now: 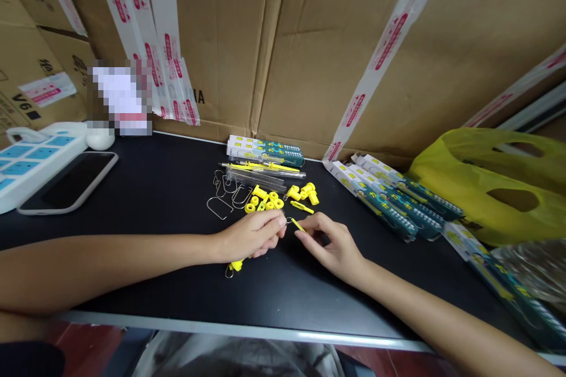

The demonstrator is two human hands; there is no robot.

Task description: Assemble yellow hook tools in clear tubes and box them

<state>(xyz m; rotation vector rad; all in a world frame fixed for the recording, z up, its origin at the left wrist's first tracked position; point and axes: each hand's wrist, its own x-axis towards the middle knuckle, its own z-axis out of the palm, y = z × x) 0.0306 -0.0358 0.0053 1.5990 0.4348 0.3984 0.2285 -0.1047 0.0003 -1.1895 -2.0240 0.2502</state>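
My left hand point(256, 232) is closed around a partly hidden spring scale part. A yellow cap point(237, 265) with a wire hook point(229, 272) sticks out below that hand, and a metal spring end point(289, 220) shows at its fingertips. Between the thumb and fingers of my right hand point(327, 241) is a thin yellow plastic strip point(298, 224), its tip right at the spring end; whether they are linked I cannot tell. Just beyond lie yellow caps and rings point(265, 200), another yellow strip point(302, 207), bent wire hooks point(220, 206) and clear tubes point(256, 179).
Printed boxes point(265, 149) stand at the back, with several more point(384, 200) on the right beside a yellow plastic bag point(446, 182). A phone point(71, 182) and a power strip point(39, 156) lie at left. Cardboard cartons point(230, 41) wall off the black table point(177, 300).
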